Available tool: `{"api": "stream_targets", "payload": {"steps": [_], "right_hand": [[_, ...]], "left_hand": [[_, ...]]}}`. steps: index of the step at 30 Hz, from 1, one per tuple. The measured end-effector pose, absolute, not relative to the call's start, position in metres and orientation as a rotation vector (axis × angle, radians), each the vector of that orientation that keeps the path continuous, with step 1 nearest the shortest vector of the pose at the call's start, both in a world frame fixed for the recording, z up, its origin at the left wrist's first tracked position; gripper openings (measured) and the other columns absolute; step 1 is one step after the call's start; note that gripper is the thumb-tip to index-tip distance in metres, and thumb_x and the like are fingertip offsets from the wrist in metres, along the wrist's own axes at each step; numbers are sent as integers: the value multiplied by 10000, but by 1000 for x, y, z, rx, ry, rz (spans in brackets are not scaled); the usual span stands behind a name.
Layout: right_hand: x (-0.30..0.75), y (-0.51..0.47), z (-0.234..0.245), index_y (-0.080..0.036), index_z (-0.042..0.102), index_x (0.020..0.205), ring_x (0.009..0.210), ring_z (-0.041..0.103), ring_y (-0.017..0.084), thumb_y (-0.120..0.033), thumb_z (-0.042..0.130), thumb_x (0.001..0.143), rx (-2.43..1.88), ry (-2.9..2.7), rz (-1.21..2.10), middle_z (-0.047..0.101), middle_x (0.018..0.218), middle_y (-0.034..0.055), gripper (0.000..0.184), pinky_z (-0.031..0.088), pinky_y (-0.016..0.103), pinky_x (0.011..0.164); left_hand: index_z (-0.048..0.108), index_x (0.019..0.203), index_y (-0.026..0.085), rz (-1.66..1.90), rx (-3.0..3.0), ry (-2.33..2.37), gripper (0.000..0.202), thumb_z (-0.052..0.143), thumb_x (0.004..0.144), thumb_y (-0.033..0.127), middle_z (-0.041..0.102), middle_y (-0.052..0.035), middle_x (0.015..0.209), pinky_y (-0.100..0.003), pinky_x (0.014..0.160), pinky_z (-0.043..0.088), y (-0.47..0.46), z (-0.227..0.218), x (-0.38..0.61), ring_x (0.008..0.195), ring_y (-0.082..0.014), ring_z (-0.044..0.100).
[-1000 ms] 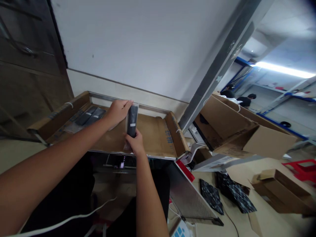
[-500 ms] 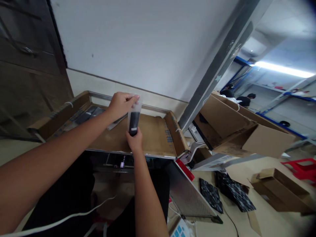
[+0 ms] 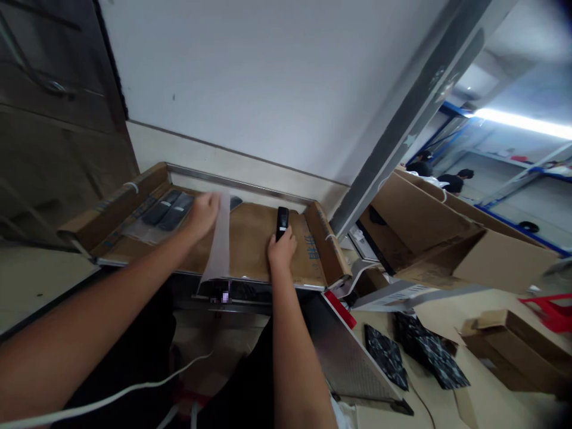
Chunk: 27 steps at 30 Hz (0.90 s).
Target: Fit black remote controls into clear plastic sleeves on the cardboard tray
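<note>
My left hand (image 3: 205, 214) is closed on the top of a clear, frosted plastic sleeve (image 3: 220, 241), which hangs flat toward the tray's front edge. To its right, my right hand (image 3: 282, 249) grips a black elongated handheld device (image 3: 283, 218) with a small white label; I cannot make out its exact kind. The device is out of the sleeve and held upright over the cardboard-lined tray (image 3: 250, 238). Several similar black devices in clear plastic (image 3: 168, 208) lie at the tray's left end. Part of another dark item (image 3: 235, 202) shows behind the sleeve.
Rolled cardboard sides tied with white ties (image 3: 329, 238) edge the tray. A wall stands behind it. On the right are a large open carton (image 3: 429, 226), a smaller carton (image 3: 513, 351) and black patterned bags (image 3: 429, 351). A white cable (image 3: 134, 390) crosses below. People work in the background.
The black device has come out of the plastic sleeve. My right hand has carried it to the right, while my left hand has moved left and lower with the sleeve.
</note>
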State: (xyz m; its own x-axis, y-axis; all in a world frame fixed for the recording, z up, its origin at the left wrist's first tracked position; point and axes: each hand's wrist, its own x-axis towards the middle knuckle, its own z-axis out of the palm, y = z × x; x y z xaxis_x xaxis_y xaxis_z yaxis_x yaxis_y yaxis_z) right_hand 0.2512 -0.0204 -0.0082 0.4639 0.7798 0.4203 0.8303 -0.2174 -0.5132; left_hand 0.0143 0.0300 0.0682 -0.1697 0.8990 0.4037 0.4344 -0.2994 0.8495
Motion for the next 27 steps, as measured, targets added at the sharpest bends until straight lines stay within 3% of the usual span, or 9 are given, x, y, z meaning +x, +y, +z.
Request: {"api": "stream_targets", "payload": {"steps": [2,5,8,13,21,27], "right_hand": [[275,-17,-9,-23,445,1508,1103,566,387,-208,626,949,-2146,-1360,-179,603,1181,263,615,417,449,981],[305,-14,-8,-92,480,1518,1130,542,383,-207,591,985,-2233,-1352,-288,589,1212,252,557,398,452,993],[322,-13,-7,-134,578,1450,1156,513,381,-160,560,975,-2240,-1375,-311,572,1279,232,477,396,452,978],[323,-16,-7,-102,664,1334,1183,475,372,-21,432,952,-2221,-1401,-370,533,1343,250,454,374,450,956],[320,-11,-2,-123,791,1003,1073,462,377,-66,418,969,-2224,-1452,-552,569,1208,229,379,358,490,878],[316,-16,3,-109,767,1023,1106,488,354,-92,507,967,-2141,-1507,-521,583,1185,217,266,377,446,909]], "left_hand": [[438,604,229,1374,1703,1584,341,458,917,361,505,-27,586,-341,653,429,22,25,27,641,-208,534],[457,651,234,1290,1835,1608,283,422,913,334,557,-37,654,-338,678,401,18,-5,37,687,-223,542],[464,659,240,1251,1865,1613,279,415,917,335,559,-37,656,-333,669,378,26,-7,35,693,-233,538],[497,683,238,1429,1760,1598,287,417,937,346,569,-26,686,-322,688,385,35,-4,27,729,-226,551],[528,689,225,1487,1648,1615,283,457,939,337,568,-10,678,-314,669,382,31,-9,24,709,-208,555],[501,677,226,1493,1700,1561,301,435,948,339,529,-4,653,-307,665,382,33,-9,27,684,-198,528]]}}
